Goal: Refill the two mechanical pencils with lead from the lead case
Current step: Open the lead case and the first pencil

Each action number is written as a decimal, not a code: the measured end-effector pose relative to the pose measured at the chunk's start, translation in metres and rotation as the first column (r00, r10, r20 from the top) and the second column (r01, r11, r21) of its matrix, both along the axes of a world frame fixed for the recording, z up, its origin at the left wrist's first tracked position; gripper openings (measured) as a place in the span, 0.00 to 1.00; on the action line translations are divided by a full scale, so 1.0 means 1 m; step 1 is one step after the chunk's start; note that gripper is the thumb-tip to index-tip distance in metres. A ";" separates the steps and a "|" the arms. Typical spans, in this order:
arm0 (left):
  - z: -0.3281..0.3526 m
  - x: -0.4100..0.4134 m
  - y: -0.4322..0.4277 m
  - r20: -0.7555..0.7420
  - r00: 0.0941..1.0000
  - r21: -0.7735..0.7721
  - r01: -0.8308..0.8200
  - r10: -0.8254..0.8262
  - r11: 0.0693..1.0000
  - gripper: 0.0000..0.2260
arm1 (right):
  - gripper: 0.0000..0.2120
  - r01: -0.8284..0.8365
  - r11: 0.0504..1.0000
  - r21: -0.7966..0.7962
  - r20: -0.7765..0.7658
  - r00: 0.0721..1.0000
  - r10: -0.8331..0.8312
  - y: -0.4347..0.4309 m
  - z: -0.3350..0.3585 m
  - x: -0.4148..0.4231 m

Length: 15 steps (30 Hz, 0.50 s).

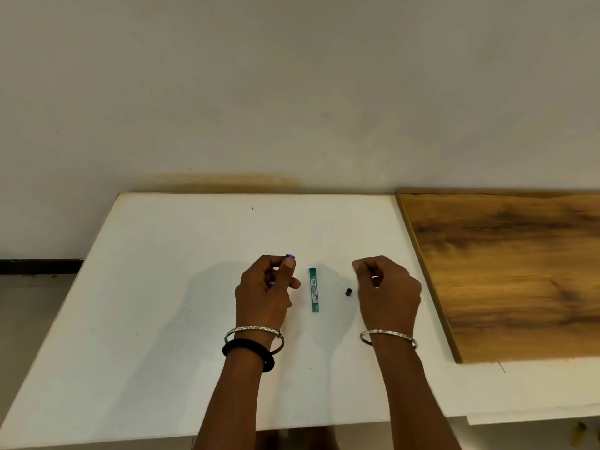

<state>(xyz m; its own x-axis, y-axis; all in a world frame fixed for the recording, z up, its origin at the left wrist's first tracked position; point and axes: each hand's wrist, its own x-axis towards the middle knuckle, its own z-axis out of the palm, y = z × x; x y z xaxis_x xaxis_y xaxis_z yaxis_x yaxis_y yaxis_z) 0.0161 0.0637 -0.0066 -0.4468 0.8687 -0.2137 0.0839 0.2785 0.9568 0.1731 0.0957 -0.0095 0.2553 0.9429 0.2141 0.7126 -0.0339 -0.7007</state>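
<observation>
Left hand (264, 292) clamped on purple pencil (290, 256) (mostly hidden). Right hand (388, 289) fingers pinched together, contents unclear. Green lead case (314, 290) flat on tabletop (162, 303) between hands; black cap (348, 292) beside right hand.

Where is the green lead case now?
The green lead case lies flat on the white board, between the left hand and right hand.

L hand (264, 292) curled, thumb and fingertips pinched shut; R hand (388, 287) loosely fisted, fingertips pinched. Both forearms extended, wrists level.
</observation>
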 end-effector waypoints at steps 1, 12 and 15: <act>0.000 -0.002 0.000 -0.003 1.000 -0.005 -0.007 0.007 1.000 0.09 | 0.04 -0.058 0.998 -0.036 0.005 0.998 0.058 -0.001 0.000 -0.009; -0.004 -0.013 -0.001 -0.012 1.000 -0.046 -0.023 0.022 0.999 0.12 | 0.12 -0.054 0.906 -0.421 0.252 0.952 0.174 -0.012 -0.015 -0.050; -0.004 -0.014 -0.002 -0.017 1.000 -0.052 -0.012 0.012 0.999 0.11 | 0.10 -0.004 0.882 -0.472 0.187 0.977 0.105 -0.014 -0.013 -0.054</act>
